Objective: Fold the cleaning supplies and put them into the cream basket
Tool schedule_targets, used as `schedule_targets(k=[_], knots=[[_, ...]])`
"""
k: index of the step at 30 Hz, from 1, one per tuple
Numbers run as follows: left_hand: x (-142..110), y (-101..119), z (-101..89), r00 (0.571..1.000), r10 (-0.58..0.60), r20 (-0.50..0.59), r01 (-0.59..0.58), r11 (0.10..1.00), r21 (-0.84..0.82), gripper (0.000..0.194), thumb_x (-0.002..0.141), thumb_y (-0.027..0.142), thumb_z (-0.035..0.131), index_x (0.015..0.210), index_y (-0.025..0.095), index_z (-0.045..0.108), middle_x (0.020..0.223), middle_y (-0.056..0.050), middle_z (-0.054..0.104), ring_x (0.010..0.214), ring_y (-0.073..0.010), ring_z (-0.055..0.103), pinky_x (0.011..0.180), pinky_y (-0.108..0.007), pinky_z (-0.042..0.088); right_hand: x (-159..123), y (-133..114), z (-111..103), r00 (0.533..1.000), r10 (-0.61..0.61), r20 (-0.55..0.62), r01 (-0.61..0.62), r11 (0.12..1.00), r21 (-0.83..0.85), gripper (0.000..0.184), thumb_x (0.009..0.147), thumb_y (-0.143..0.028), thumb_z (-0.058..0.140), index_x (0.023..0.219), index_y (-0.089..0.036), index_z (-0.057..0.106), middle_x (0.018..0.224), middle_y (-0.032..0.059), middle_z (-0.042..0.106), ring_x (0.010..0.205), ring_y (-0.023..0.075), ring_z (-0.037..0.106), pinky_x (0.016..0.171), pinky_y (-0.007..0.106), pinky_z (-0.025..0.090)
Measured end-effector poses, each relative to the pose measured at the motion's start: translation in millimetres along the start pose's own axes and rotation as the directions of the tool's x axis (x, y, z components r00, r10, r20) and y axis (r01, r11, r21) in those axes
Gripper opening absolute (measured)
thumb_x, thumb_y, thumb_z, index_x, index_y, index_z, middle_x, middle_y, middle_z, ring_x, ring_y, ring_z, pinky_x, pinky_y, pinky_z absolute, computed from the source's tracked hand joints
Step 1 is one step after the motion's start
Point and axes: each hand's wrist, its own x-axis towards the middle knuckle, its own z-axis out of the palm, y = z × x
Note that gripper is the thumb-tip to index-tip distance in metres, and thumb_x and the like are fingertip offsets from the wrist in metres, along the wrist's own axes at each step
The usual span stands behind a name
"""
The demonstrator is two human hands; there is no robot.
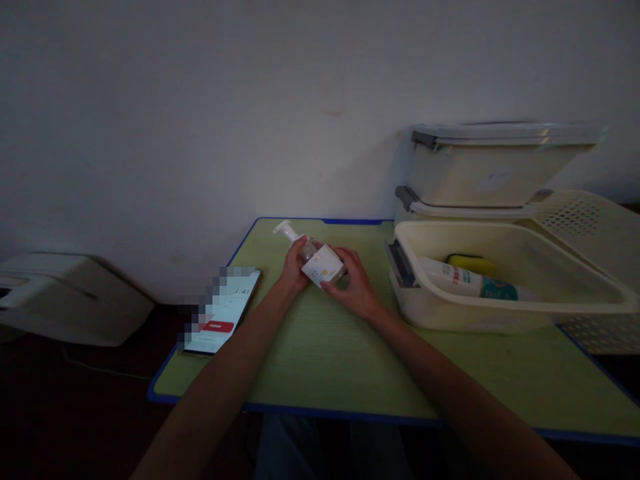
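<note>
A clear pump bottle [321, 265] with a white label and a white pump head is held tilted above the table, its pump pointing up and to the left. My left hand [295, 265] grips it near the neck. Around the lower end of the bottle my right hand [354, 283] is closed, the thumb on the label's lower edge. Both hands are shut on this one bottle.
The green table [310, 360] has a blue edge. A phone [227, 310] with a lit screen is at left. At right, a cream bin [450, 317] holds a white-and-teal bottle [463, 280] and something yellow [471, 264]. Behind it stand stacked lidded boxes [480, 173].
</note>
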Motion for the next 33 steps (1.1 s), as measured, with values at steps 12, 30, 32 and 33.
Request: schedule_targets(k=[12,30,32,33], knots=[[-36,70,36.2,0.96,0.244,0.139,-0.236,0.969,-0.072,0.034,0.072,0.045,0.052,0.059,0.014,0.058,0.058,-0.004,0.062,0.049,-0.0136,0.056,0.049,-0.026,0.042,10,-83,-14,0.983,-0.168,-0.068,0.156,0.977,-0.147,0.064,0.07,-0.028,0.062,0.125,-0.023,0.031,0.121,0.0127,0.041,0.116,0.0264,0.04,0.098,0.045,0.036],[-67,81,166.8,0.91,0.247,0.333,-0.239,0.969,-0.066,0.036,0.078,0.042,0.054,0.056,0.014,0.058,0.052,0.001,0.055,0.046,-0.0102,0.051,0.049,-0.023,0.036,14,-138,-164,0.986,-0.148,0.076,0.166,0.889,-0.426,0.062,0.064,-0.038,0.07,0.115,-0.021,0.038,0.088,0.0043,0.063,0.069,0.0203,0.061,0.058,0.031,0.047],[-64,71,176.5,0.903,0.214,0.373,-0.213,0.976,-0.044,0.037,0.076,0.044,0.057,0.057,0.013,0.059,0.051,0.001,0.054,0.047,-0.0109,0.052,0.049,-0.023,0.036,9,-132,-179,0.991,-0.112,0.076,0.134,0.888,-0.44,0.061,0.064,-0.039,0.07,0.113,-0.022,0.039,0.086,0.0037,0.063,0.068,0.0199,0.061,0.056,0.03,0.047],[-62,67,181.0,0.899,0.192,0.394,-0.197,0.98,-0.029,0.037,0.075,0.045,0.058,0.057,0.013,0.059,0.051,0.0,0.054,0.048,-0.0111,0.053,0.049,-0.023,0.037,7,-128,-186,0.993,-0.094,0.075,0.117,0.891,-0.439,0.061,0.063,-0.039,0.07,0.113,-0.021,0.039,0.087,0.004,0.064,0.068,0.02,0.062,0.056,0.03,0.048]])
